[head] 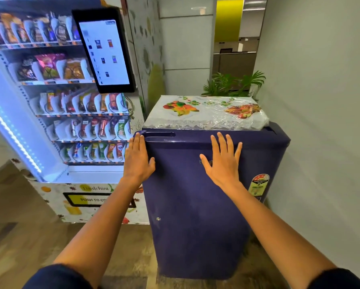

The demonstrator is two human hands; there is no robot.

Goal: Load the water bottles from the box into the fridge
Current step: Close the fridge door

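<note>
— Where are your hands right now?

— Both are flat on the front of the fridge, the small dark blue one. My left hand lies at the door's left edge, fingers straight and held together, thumb out to the side across the door face. The tips of those fingers reach up to the recessed handle at the top left corner.

— And the other?

— My right hand is spread open on the upper middle of the door, fingers fanned apart, palm against the blue surface. Neither hand grips anything; they only press or rest there (I cannot tell how hard).

— Is the fridge open?

— No, the door is closed under my palms.

— What lies beyond your fingertips?

— A plastic cover printed with fruit is draped over the fridge top, just above both hands. Further past it stand some green plants.

— And to the side?

— Left of my left hand is a lit vending machine with rows of snacks, and a touchscreen hangs on it, above that hand. Right of my right hand, low on the door, there is a round energy label. A grey wall runs along that side.

— The bottles and the box?

— I see neither of them from here.
</note>
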